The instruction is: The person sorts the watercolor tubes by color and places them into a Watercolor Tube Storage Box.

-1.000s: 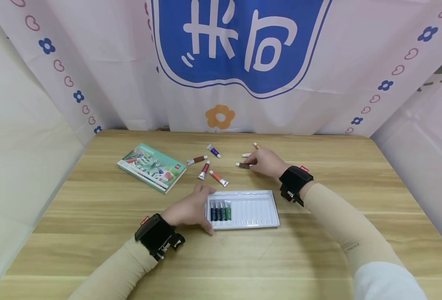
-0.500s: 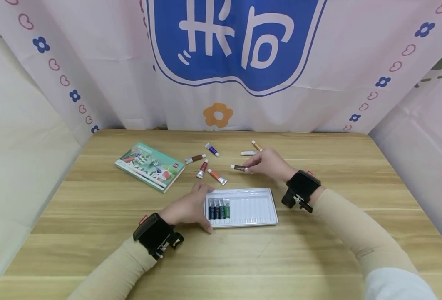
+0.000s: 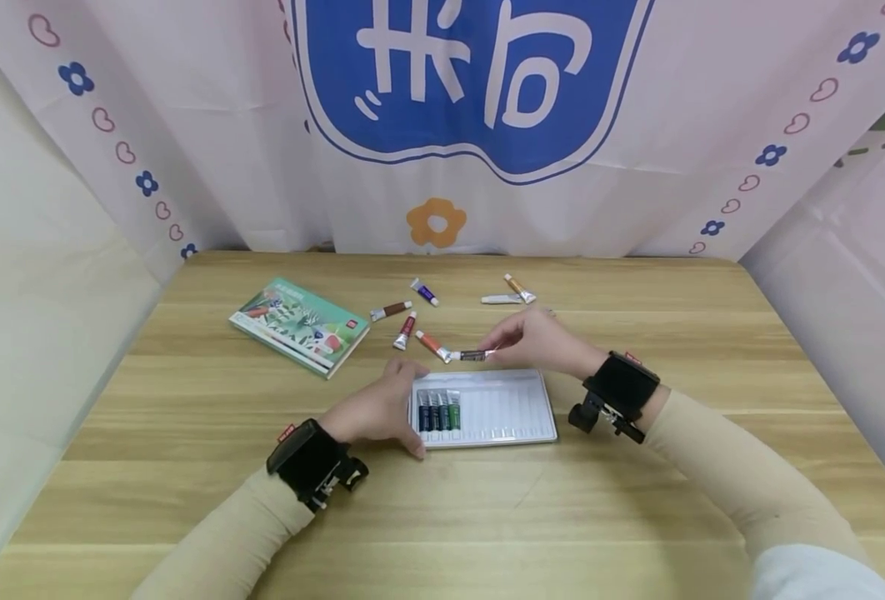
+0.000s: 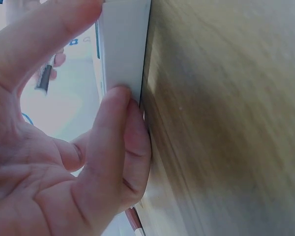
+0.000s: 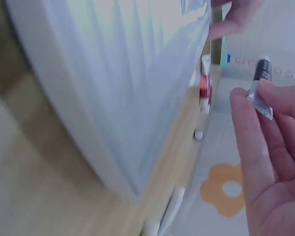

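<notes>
Between its thumb and fingers my right hand (image 3: 546, 342) pinches a dark paint tube (image 3: 474, 356) by its flat silvery end. The right wrist view shows that tube (image 5: 262, 73) raised, its white cap pointing away from the fingers. My left hand (image 3: 378, 408) grips the left end of a white plastic tray (image 3: 510, 412), with thumb and fingers on its side wall (image 4: 122, 49) in the left wrist view. Several dark and green paint tubes (image 3: 438, 412) lie side by side in the tray's left slots. The held tube is above the table, just behind the tray's back edge.
Loose behind the tray lie an orange tube (image 3: 433, 345), a red tube (image 3: 405, 331), a brown tube (image 3: 391, 311) and a purple tube (image 3: 424, 292). Further right are a white tube (image 3: 501, 299) and an ochre tube (image 3: 520, 288). A green illustrated box (image 3: 300, 325) sits at left.
My right hand has lifted the dark tube from the back of the table and brought it nearer the tray. The left hand keeps its grip on the tray.
</notes>
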`<control>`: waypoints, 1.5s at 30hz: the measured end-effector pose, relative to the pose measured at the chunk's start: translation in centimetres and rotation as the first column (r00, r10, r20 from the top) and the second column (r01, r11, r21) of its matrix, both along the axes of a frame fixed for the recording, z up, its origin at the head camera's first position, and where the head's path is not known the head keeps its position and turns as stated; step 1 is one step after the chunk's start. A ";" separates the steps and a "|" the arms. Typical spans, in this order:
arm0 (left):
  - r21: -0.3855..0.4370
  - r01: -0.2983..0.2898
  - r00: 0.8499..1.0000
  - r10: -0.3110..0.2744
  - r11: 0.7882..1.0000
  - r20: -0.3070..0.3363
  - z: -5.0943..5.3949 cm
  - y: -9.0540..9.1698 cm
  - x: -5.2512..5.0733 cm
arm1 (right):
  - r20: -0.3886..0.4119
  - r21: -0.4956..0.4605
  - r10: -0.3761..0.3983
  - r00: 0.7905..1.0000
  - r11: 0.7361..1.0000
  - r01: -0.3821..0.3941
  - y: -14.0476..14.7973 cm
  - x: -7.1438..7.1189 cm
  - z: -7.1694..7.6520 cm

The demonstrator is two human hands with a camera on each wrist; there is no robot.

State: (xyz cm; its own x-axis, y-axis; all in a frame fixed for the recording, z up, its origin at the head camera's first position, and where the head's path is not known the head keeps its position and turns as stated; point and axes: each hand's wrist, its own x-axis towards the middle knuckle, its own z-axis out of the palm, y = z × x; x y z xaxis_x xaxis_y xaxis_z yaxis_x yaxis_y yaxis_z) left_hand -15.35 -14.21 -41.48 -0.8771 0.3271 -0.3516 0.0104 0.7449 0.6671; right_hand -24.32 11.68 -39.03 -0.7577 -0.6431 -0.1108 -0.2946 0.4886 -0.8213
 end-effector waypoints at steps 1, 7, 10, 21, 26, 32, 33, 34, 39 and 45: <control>-0.002 0.002 1.000 -0.002 1.000 0.000 0.0 0.0 0.0 | 0.015 0.000 0.022 1.000 1.000 -0.022 -0.1 0.3 0.0; -0.006 -0.001 1.000 0.001 1.000 0.007 -0.1 0.1 -0.1 | 0.056 -0.020 0.106 0.993 0.994 -0.105 -0.7 1.4 -0.2; -0.008 -0.003 1.000 0.003 1.000 0.007 -0.1 0.2 -0.1 | 0.041 -0.038 0.116 0.992 0.993 -0.114 -0.8 1.6 -0.3; -0.021 0.005 1.000 -0.005 1.000 -0.002 0.0 0.2 -0.4 | 0.009 -0.112 0.128 0.992 0.986 -0.126 -0.9 2.0 -0.2; -0.024 0.006 1.000 -0.006 1.000 0.008 0.2 0.2 -0.4 | 0.024 -0.148 0.115 0.993 0.983 -0.111 -1.1 2.6 -0.6; -0.027 0.006 1.000 -0.005 1.000 0.010 0.2 0.1 -0.4 | 0.219 -0.217 0.073 0.973 0.976 -0.024 -1.6 3.7 -1.3; -0.027 0.006 1.000 -0.006 1.000 0.011 0.2 0.1 -0.4 | 0.247 -0.220 0.067 0.967 0.976 -0.011 -1.7 3.9 -1.4; -0.028 0.007 1.000 -0.006 1.000 0.012 0.2 0.1 -0.4 | 0.267 -0.220 0.061 0.962 0.976 -0.001 -1.7 4.0 -1.5; -0.028 0.004 1.000 -0.003 1.000 0.012 0.1 0.1 -0.3 | 0.297 -0.189 0.027 0.955 0.982 0.031 -1.9 4.0 -2.1; -0.025 0.002 1.000 -0.001 1.000 0.016 0.0 0.1 -0.2 | 0.335 -0.154 -0.020 0.942 0.985 0.076 -2.3 4.4 -2.4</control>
